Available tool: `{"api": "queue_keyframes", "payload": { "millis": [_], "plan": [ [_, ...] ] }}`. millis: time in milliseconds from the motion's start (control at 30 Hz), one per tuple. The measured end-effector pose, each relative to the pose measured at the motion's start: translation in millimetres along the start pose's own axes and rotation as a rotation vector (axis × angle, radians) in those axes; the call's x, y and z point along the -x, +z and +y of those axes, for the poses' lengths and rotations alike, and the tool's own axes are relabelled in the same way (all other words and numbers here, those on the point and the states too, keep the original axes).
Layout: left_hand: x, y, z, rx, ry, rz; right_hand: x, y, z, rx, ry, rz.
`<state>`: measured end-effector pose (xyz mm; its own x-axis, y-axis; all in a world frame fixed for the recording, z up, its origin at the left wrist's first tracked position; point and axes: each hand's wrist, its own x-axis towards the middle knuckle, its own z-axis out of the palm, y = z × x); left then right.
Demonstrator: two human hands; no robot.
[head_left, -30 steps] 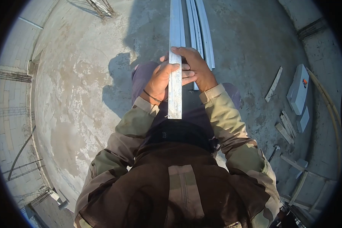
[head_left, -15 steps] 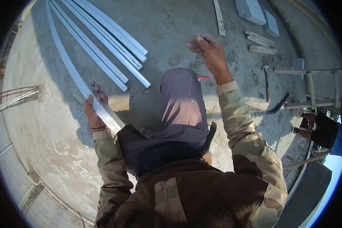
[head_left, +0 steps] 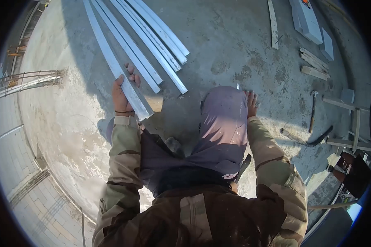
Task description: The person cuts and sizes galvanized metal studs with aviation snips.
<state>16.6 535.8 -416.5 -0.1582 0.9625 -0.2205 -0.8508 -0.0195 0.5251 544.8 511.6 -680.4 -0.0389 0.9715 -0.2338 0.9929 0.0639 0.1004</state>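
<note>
My left hand (head_left: 125, 92) is wrapped round the near end of a long silver metal channel (head_left: 130, 88), which runs away to the upper left. Its cut end lies over my left thigh. Down on the floor, right beside my bent knee (head_left: 224, 107), is my right hand (head_left: 252, 103); its fingers are curled and partly hidden by the trouser leg. Just past the knee a small pointed bright tip (head_left: 238, 87) shows. Whatever lies under the right fingers is hidden.
Several more metal channels (head_left: 169, 70) lie ahead on the concrete floor (head_left: 222, 37). To the right are a hammer (head_left: 313, 111), wood pieces (head_left: 315, 66), white blocks (head_left: 309, 22) and a wooden frame (head_left: 355, 127). Another person (head_left: 352, 173) is at the far right.
My right hand has come down from the air to the floor beside my knee, where a red item showed before and is now covered. The view has shifted; my left hand keeps its hold.
</note>
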Motion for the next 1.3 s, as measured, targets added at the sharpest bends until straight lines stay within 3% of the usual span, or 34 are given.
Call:
{"api": "queue_keyframes", "payload": {
  "millis": [33,133,200,533,733,833,967,1033,1100,1167,1233,1300],
  "plan": [
    [-1,-5,0,-0.007,0.022,-0.009,-7,28,11,0.165,-0.031,-0.029],
    [1,-19,-3,-0.033,0.058,0.039,-10,33,25,0.242,-0.193,0.181],
    [3,-15,-4,0.005,0.061,0.081,-9,21,14,0.174,-0.223,0.107],
    [2,18,-10,0.059,0.116,0.040,-21,-9,-12,-0.041,-0.071,-0.238],
    [5,9,-7,0.209,0.125,-0.054,-35,-17,0,-0.151,0.001,-0.275],
    [9,11,-5,0.201,0.139,-0.054,-51,-37,23,-0.356,0.072,-0.217],
    [6,21,-9,0.173,0.135,-0.009,-86,-134,72,-1.106,0.276,-0.064],
    [-1,22,-16,0.165,0.136,-0.025,-60,-268,35,-1.453,0.290,0.121],
    [-7,28,-21,0.126,0.152,-0.007,-42,-343,19,-1.668,0.198,0.204],
    [-11,33,-28,0.132,0.144,-0.001,-8,-403,-29,-1.681,0.126,0.196],
    [-16,40,-36,0.095,0.137,0.059,41,-422,-82,-1.796,-0.136,-0.014],
    [-22,42,-44,0.119,0.117,0.018,88,-426,-134,-2.000,-0.151,-0.466]
  ]
}}
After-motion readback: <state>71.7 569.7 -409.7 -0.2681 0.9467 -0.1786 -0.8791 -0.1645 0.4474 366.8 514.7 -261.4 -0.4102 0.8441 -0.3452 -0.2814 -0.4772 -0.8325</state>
